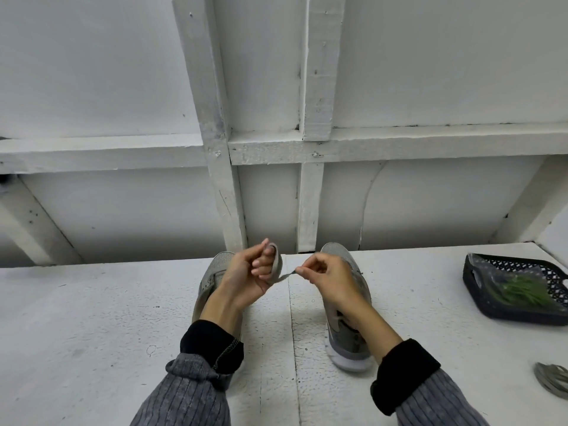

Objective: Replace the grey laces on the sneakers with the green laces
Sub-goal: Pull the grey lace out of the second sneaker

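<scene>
Two grey sneakers stand side by side on the white table, toes pointing away: the left sneaker and the right sneaker. Above them my left hand has a grey lace wound around its curled fingers. My right hand pinches the free end of that lace, stretched taut between the two hands. My forearms hide much of both shoes. Green laces lie in a clear bag inside a black basket at the right.
A coiled grey lace lies at the table's right edge, near me. A white wooden frame and panel wall rise behind the table's far edge. The white table stretches left of the shoes.
</scene>
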Demonstrator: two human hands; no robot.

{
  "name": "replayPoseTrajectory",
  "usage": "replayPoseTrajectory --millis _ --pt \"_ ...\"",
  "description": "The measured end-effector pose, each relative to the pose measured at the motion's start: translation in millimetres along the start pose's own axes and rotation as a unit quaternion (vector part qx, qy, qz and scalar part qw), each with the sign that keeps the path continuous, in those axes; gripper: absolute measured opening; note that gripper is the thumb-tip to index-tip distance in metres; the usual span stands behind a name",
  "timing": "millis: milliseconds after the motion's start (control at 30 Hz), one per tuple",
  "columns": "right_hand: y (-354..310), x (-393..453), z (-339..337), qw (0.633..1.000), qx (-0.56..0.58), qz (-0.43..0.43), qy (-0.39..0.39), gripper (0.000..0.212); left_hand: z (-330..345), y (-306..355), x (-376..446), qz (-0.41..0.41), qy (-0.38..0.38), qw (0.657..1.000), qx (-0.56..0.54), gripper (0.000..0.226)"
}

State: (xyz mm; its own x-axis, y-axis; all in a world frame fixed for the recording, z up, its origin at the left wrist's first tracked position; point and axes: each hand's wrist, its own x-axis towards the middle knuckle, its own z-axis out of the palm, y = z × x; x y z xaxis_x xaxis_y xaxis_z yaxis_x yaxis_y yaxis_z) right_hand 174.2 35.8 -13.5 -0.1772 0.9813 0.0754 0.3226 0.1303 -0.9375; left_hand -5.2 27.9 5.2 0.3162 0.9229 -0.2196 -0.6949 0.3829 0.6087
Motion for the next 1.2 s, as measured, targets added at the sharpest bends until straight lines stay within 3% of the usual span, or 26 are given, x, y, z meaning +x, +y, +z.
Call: replayPoseTrajectory --millis 100,300,467,633,733,800,900,1000,1100,1200 --pt "-7.8 4.3 -4.4 0.999 0.048 0.002 -0.021 0.011 1.3 -5.2 -1.3 -0.064 0.001 0.987 0.147 0.043" --pt "-13.4 5.2 -3.4 0.999 0.05 0.017 0.007 0.011 4.4 -17.8 7.5 -0.093 0.05 0.912 0.397 0.054" --pt "-4.8 3.8 2.5 1.0 0.014 0.008 0.019 0.015 1.9 -26.6 14.5 -0.06 0.093 0.882 0.457 0.058" --pt "-3.7 -7.4 11.3 0.99 -0.085 -0.076 0.082 0.018 3.6 -38.5 21.3 0.065 0.13 0.888 0.437 0.049" --pt "-4.9 -13.6 11.7 0.981 -0.116 -0.125 0.096 0.021 -1.7 -42.2 28.5 0.102 0.146 0.898 0.403 0.044" --pt "-4.2 -15.5 10.7 0.979 -0.092 -0.13 0.126 0.018 -4.1 -39.6 34.9 0.104 0.176 0.923 0.325 0.035" --pt "-2.6 -14.0 6.6 0.985 -0.01 -0.064 0.16 0.011 -9.4 -26.7 35.2 0.069 0.155 0.984 0.061 0.035" --pt "2.0 -7.9 3.6 0.99 0.048 0.03 0.132 0.006 -21.0 -17.1 30.7 0.063 0.079 0.988 -0.118 0.029" --pt "-2.5 -4.1 7.7 0.989 0.11 0.058 0.083 0.005 -23.6 -17.0 27.0 0.055 0.011 0.983 -0.176 0.032" --pt "-12.2 -1.5 12.9 0.988 0.137 0.051 0.047 0.006 -14.7 -16.4 26.1 0.042 0.046 0.986 -0.152 0.031"
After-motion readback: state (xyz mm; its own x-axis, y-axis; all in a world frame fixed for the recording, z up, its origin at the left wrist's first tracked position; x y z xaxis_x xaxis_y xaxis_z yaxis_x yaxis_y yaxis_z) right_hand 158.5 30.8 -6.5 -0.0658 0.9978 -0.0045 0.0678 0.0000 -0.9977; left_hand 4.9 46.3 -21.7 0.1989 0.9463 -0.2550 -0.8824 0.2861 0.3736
